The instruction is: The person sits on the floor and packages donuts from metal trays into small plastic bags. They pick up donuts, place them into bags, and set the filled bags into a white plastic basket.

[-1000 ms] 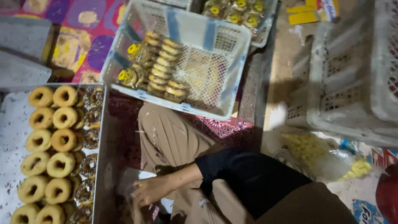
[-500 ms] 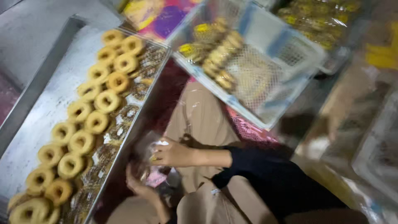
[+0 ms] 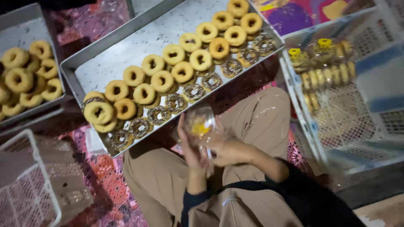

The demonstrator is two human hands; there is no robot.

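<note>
Both hands on one clear plastic bag (image 3: 201,124).
My left hand (image 3: 190,148) and right hand (image 3: 225,148) have fingers curled around it; the metal tray (image 3: 126,40) of doughnuts (image 3: 162,80) lies just beyond my fingers.

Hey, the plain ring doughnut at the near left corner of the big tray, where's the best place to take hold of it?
Probably by its outer rim, from above. The plain doughnut lies flat on top of others at the corner of the tray, hole up, so thumb and fingers can pinch across the ring. The tray wall blocks a low approach. Both the left hand and right hand hold a clear bag.
</note>
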